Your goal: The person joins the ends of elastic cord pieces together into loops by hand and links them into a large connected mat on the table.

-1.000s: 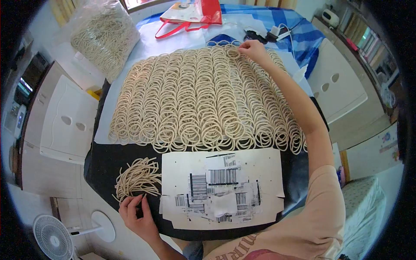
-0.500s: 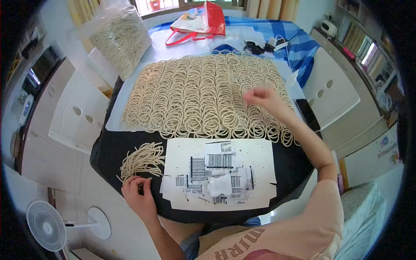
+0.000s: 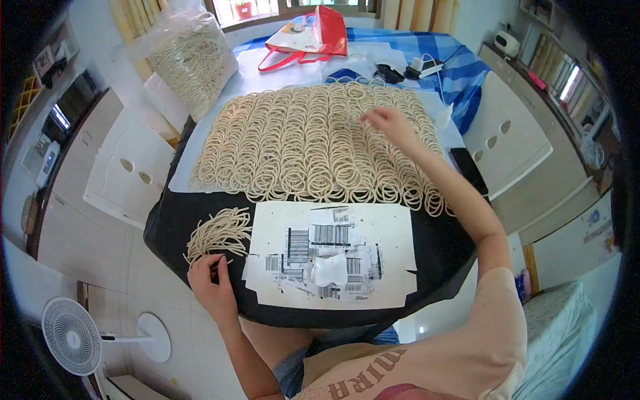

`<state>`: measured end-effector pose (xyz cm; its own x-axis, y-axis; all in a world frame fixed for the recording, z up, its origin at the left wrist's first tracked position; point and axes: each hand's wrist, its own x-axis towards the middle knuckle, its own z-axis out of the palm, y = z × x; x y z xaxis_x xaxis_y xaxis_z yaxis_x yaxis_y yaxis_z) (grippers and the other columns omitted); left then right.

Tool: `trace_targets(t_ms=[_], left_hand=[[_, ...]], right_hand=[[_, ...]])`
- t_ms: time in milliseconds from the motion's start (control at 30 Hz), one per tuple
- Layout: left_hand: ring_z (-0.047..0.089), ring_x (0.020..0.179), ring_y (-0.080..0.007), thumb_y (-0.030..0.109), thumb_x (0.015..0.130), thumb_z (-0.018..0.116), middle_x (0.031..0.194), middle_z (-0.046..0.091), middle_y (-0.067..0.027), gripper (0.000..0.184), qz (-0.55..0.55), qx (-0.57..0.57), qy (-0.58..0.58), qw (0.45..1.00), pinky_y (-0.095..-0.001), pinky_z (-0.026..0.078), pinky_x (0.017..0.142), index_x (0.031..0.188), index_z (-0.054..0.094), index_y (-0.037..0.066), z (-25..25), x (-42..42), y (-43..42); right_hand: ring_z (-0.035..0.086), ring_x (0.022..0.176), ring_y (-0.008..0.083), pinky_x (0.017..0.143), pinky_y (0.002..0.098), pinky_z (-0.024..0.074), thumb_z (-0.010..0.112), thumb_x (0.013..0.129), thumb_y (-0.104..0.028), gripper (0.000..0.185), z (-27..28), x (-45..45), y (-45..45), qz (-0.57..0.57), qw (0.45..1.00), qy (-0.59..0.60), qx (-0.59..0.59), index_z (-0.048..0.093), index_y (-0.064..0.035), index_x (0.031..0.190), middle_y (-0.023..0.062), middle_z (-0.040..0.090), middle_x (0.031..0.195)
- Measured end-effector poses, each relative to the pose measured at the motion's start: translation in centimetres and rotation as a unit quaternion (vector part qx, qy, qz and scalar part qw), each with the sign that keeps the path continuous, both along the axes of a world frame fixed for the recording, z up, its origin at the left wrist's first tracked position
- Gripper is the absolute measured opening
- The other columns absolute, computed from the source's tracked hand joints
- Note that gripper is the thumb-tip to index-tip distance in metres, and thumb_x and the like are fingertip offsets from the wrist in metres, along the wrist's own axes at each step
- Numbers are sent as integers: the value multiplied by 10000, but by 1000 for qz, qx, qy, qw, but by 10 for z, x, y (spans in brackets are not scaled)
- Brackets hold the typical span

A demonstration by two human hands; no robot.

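A loose pile of short beige cord pieces (image 3: 221, 233) lies on the black cover at the left. Bent at the near edge of this pile, my left hand (image 3: 212, 283) has thumb and fingers closed around the end of a cord piece. My right hand (image 3: 390, 127) is over the right half of many overlapping beige rings (image 3: 287, 143), set out in columns on a pale sheet. Its fingers are pinched together; whatever is between them is too small or hidden to make out. A flat cream board (image 3: 267, 223) with barcode labels and a crumpled white piece (image 3: 330, 270) lies before me.
A clear bag (image 3: 193, 67) full of beige cord pieces stands at the back left. Behind the rings lie a red and white bag (image 3: 327, 33) and a white power strip (image 3: 430, 70). A phone (image 3: 469, 170) is at the right edge. White chairs flank the table; a fan (image 3: 72, 337) stands lower left.
My right hand has moved left and slightly away from me over the rings, fingers still pinched. My left hand stays at the cord pile. The whole view has shifted a little.
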<state>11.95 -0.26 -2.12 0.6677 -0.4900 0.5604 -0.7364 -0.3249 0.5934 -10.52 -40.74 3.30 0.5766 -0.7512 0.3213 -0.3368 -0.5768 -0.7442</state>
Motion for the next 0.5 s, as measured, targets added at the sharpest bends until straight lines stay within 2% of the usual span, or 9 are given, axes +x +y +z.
trace_targets(t_ms=[67,133,267,367,467,500], left_hand=[[539,869,-226,47,802,684,937,610,-91,93,3,-4,-6,1000,-307,456,685,876,630,32,-1,2,-2],[543,872,-227,42,801,685,935,609,-98,93,6,-7,-36,999,-303,456,686,876,633,26,-7,5,-2],[555,875,-236,22,796,681,938,609,-99,88,21,-4,28,999,-310,452,721,873,639,19,1,-1,-6],[559,874,-242,7,789,679,938,611,-100,87,26,4,43,999,-323,449,747,867,640,16,3,-1,-7],[560,883,-247,-1,783,678,931,614,-101,90,28,18,25,999,-333,446,762,863,640,15,-1,2,-6],[560,888,-249,-2,783,677,928,616,-101,90,32,22,22,999,-334,445,767,863,640,15,-2,2,-7]], right_hand=[[620,750,155,706,305,479,515,886,-221,277,-5,7,-41,-47,997,-62,-26,716,-34,925,84,691,823],[633,769,192,727,319,480,499,880,-236,301,-15,12,-90,-77,996,-34,-39,717,-30,910,115,690,833],[646,834,277,759,356,480,495,861,-277,327,-28,23,-157,-88,991,5,-100,722,-43,885,166,682,857],[639,874,316,781,382,480,507,846,-305,329,-29,36,-173,-117,990,42,-73,727,-61,872,174,681,873],[633,839,237,785,328,467,530,869,-287,296,-26,44,-176,-134,984,72,-89,726,-68,906,127,686,872],[635,840,247,787,331,469,531,864,-286,294,-28,45,-179,-129,983,75,-103,726,-69,903,131,686,874]])
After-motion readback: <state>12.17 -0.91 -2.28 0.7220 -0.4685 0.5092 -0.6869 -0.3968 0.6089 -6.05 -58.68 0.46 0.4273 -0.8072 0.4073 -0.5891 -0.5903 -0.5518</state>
